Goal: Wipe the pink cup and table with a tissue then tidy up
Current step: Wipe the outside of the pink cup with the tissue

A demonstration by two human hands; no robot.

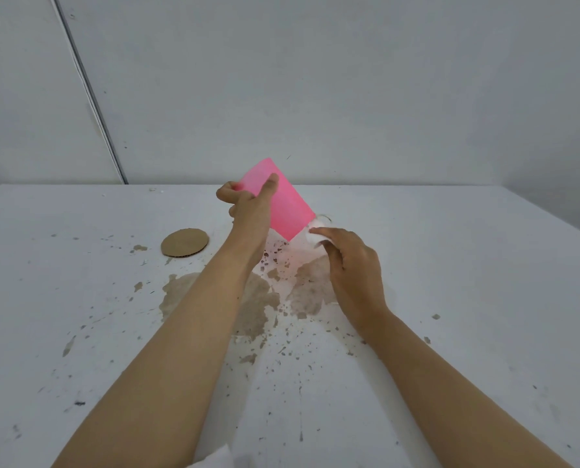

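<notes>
My left hand grips the pink cup near its base and holds it tilted above the white table, its wide mouth facing down to the right. My right hand pinches a white tissue right at the cup's lower rim; most of the tissue is hidden behind the fingers and the cup. Brown stains and specks spread over the table under both hands.
A round cardboard coaster lies flat on the table to the left of the cup. Something white shows at the bottom edge under my left forearm. A plain wall stands behind the table's far edge.
</notes>
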